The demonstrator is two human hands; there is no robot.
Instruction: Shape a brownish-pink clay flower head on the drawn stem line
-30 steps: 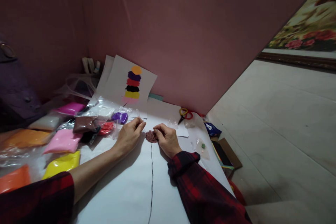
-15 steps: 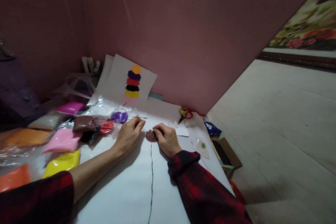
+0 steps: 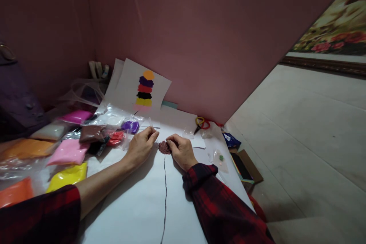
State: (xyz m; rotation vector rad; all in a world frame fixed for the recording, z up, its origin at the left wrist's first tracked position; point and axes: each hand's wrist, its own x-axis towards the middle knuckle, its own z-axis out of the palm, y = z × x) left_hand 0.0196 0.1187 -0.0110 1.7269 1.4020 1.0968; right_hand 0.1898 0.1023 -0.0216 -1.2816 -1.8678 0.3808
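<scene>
The left grip (image 3: 143, 143) is pinched around a thin, translucent strip-like piece (image 3: 150, 122), whose upper end shows beyond the fingertips; the right grip (image 3: 182, 152) has thumb and forefinger drawn in against the right edge of a rounded, ruffled brown clump (image 3: 164, 147), though I cannot tell whether they pinch it; the clump sits between the two grips, over a white-topped table (image 3: 137, 206); a thin, wavy dark line (image 3: 165, 190) runs from just below the clump, between both grips, toward the viewer; left of the left grip lie a glossy purple packet (image 3: 130, 127), a red packet (image 3: 116, 138) and, farther off, a pale-pink packet (image 3: 68, 151); beyond the right grip rest scissors with yellow and red handles (image 3: 204, 124); right of it lies a small green lump (image 3: 221, 158) on clear plastic.
</scene>
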